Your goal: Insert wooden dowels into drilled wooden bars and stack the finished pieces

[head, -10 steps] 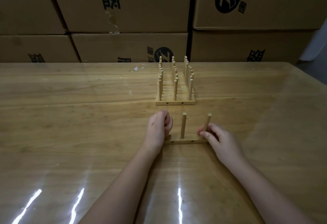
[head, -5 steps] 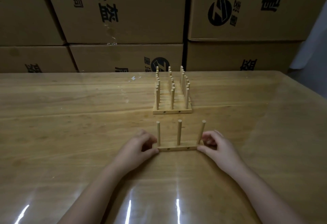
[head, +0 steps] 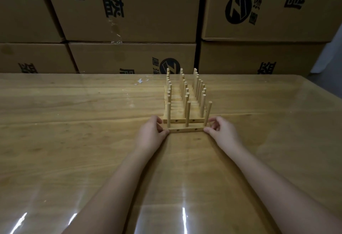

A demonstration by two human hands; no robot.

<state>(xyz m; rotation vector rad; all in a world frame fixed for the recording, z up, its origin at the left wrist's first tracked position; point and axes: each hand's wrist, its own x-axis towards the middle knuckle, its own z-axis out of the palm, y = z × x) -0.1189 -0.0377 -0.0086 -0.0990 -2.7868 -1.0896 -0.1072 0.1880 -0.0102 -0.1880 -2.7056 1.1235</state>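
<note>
A wooden bar with three upright dowels lies flat on the table, right in front of a row of finished bars that also carry upright dowels. My left hand pinches the bar's left end between thumb and fingers. My right hand pinches its right end, beside the rightmost dowel, which leans slightly to the right. The bar sits close against the nearest finished piece; whether they touch is unclear.
The wooden table has a glossy clear cover with light streaks near its front. Stacked cardboard boxes form a wall behind the table's far edge. A small scrap lies left of the row.
Both hands have slid the three-dowel bar away from me across the table, up against the row of finished bars. A second ago my left hand was pressing on the left dowel.
</note>
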